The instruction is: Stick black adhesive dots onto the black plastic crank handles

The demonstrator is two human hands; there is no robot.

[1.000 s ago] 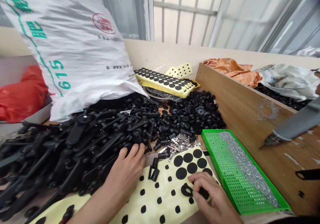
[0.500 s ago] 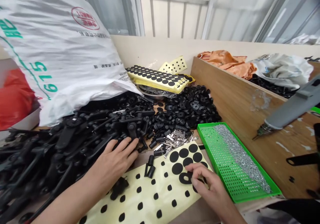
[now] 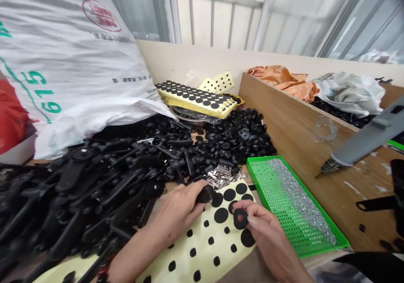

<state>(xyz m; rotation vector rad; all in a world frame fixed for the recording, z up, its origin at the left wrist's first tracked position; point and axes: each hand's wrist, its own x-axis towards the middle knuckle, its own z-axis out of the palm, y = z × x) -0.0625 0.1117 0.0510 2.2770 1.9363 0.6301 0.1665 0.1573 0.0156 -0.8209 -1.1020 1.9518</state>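
My left hand (image 3: 176,213) is shut on a small black plastic part (image 3: 205,194) at the edge of a pale yellow backing sheet (image 3: 202,243) printed with black rubber dots. My right hand (image 3: 265,228) pinches a black rubber ring (image 3: 240,218) just above that sheet, close to the larger black discs. A heap of long black plastic handles (image 3: 94,177) lies beside my left wrist. Past my hands sit a pile of round black parts (image 3: 236,135) and a small heap of silver metal clips (image 3: 222,176).
A green perforated tray (image 3: 284,203) holding silver parts lies to the right, beside a wooden board (image 3: 293,127). A grey power screwdriver (image 3: 362,144) reaches in from the right. A large white woven sack (image 3: 72,55) slumps against the heap's far left side.
My left hand has gone from lying open on the handles to gripping a black part, moving right toward the sheet. The two small black pieces on the sheet no longer show.
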